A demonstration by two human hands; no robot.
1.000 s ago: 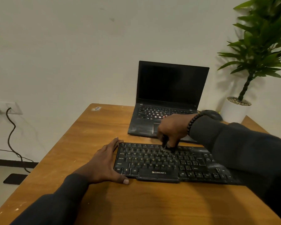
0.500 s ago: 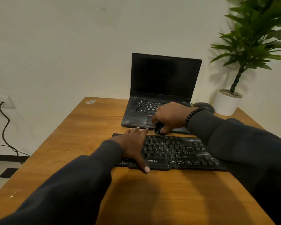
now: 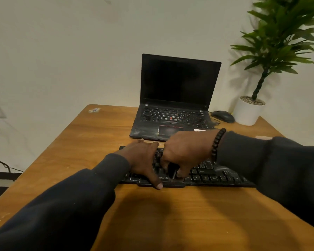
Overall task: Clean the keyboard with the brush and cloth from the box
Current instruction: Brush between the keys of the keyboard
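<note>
Fingers of the right hand (image 3: 186, 153) curl round a dark brush (image 3: 173, 171), tip down on the front keys; the left hand (image 3: 143, 160) lies flat, fingers together, on the keyboard (image 3: 216, 175), thumb over its front edge. Bare table (image 3: 101, 134) spreads left. The laptop (image 3: 176, 105) crowds close behind. Sleeves hide the keyboard's ends; the bristles are too dark to make out.

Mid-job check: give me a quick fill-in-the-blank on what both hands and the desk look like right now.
1. The right hand grips a small dark brush over the ____.
2. The left hand lies flat on the keyboard's ____ half.
3. Behind the keyboard stands an open ____ with a dark screen.
4. The mouse lies between the laptop and the white ____.

Missing words: keyboard; left; laptop; plant pot
</note>
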